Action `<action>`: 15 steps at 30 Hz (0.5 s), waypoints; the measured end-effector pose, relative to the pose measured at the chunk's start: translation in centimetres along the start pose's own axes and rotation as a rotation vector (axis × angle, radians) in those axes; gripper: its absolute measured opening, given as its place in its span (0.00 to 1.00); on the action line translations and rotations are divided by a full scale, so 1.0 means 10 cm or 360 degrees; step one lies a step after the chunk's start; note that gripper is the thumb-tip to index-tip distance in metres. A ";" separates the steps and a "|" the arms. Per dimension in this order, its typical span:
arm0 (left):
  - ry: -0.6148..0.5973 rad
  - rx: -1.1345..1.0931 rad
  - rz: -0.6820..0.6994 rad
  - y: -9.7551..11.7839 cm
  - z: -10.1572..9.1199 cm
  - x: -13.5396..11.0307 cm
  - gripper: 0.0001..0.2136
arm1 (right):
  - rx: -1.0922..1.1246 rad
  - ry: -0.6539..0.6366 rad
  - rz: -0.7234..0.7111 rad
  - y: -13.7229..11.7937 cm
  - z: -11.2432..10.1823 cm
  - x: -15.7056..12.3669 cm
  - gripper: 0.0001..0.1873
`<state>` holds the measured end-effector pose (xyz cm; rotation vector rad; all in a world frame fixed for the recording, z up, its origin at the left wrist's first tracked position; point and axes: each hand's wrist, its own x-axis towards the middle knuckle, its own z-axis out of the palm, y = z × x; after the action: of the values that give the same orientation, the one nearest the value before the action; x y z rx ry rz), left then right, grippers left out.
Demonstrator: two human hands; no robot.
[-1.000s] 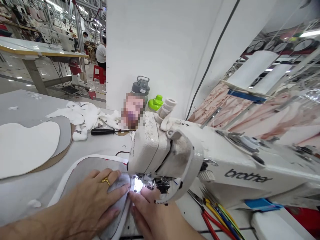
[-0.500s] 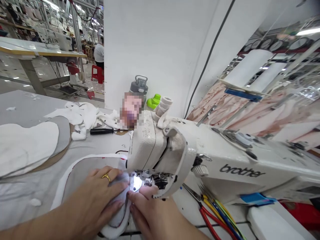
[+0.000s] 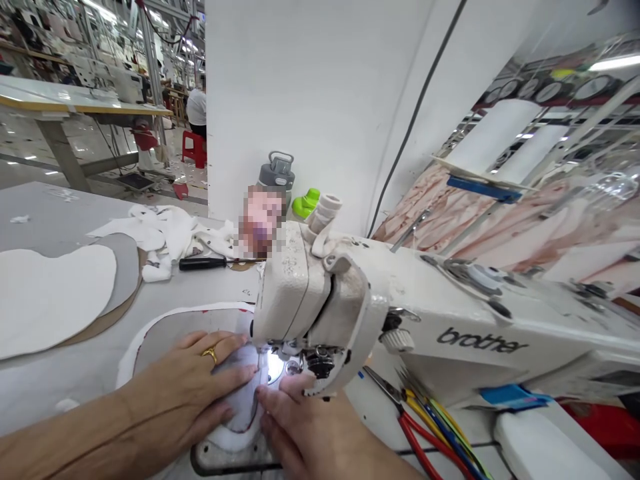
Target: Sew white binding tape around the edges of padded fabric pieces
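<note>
The grey-topped cloth (image 3: 167, 330) lies on the desk (image 3: 215, 288), at nine o'clock from the sewing machine's (image 3: 295, 273) light (image 3: 275, 365); the left hand (image 3: 207, 383) spreads wide over it, seemingly keeping it flat; the right hand (image 3: 305, 413) touches its edge at seven o'clock, apparently steadying it; whether that grip pinches, I cannot tell.

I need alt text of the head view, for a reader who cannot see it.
A person's left hand rests on a gray, white-edged piece at a sewing machine; the right hand is at the piece's edge. Farther back lie a screwdriver and white scraps.
</note>
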<state>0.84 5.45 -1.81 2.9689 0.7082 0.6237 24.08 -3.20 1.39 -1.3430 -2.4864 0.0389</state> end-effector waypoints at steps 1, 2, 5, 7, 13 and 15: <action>0.0019 -0.0010 -0.0025 -0.01 0.01 0.00 0.12 | 0.0033 0.0024 -0.0008 0.00 -0.01 0.00 0.08; 0.0018 -0.0031 -0.0039 -0.02 0.01 0.00 0.12 | 0.0057 0.0041 0.0001 0.00 -0.02 0.00 0.07; 0.0021 -0.0066 -0.0028 -0.03 0.03 0.01 0.13 | 0.0059 0.0062 0.0046 -0.01 0.01 -0.01 0.09; 0.0073 -0.0152 0.0004 -0.02 0.02 0.04 0.11 | -0.0021 0.0110 0.0061 -0.01 0.06 -0.02 0.09; 0.0052 -0.0543 0.0161 -0.02 -0.06 0.13 0.11 | -0.0124 0.0055 0.0101 0.01 0.12 -0.02 0.12; -0.0017 -0.0548 0.0132 -0.06 -0.07 0.13 0.13 | -0.0056 0.0016 0.0061 0.02 0.09 -0.02 0.13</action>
<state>1.40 6.47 -0.78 2.6900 0.4265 0.6576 24.04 -3.13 0.48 -1.4017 -2.4642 -0.0031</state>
